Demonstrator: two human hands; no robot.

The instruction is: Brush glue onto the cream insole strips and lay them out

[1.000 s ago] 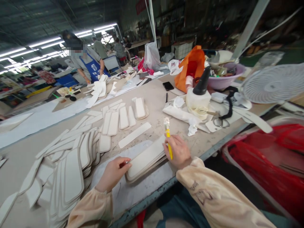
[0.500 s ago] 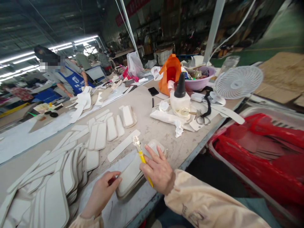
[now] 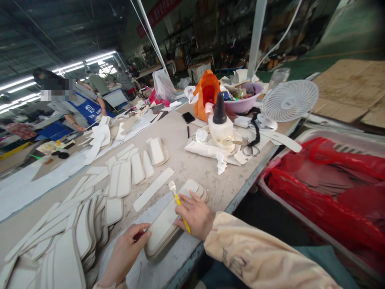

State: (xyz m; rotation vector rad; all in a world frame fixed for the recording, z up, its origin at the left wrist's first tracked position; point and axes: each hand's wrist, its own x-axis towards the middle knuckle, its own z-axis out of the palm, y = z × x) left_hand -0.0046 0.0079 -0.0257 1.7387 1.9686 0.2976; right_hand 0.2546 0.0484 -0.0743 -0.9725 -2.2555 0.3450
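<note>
My right hand (image 3: 195, 215) is closed round a yellow-handled brush (image 3: 183, 212) whose bristles are coated with something whitish. Its fingers also rest across a stack of long pale pieces with rounded ends (image 3: 164, 228) near the table's front edge. At the near left end of that stack, my left hand (image 3: 128, 247) pinches the edge of the top piece between thumb and forefinger; its other fingers are partly hidden. A single pale strip (image 3: 153, 189) lies flat just beyond the stack.
Many similar pale pieces (image 3: 66, 237) spread over the table to the left. Further back stand a white bottle with a black cone top (image 3: 220, 114), scissors (image 3: 251, 150), an orange bag (image 3: 207, 94) and a white fan (image 3: 289, 101). A red-lined basket (image 3: 327, 192) is at right; a co-worker (image 3: 81, 100) stands far left.
My right hand has settled lower onto the stack, and the brush has tipped slightly with it. The left hand stays at the stack's end. The view has shifted a little to the right.
</note>
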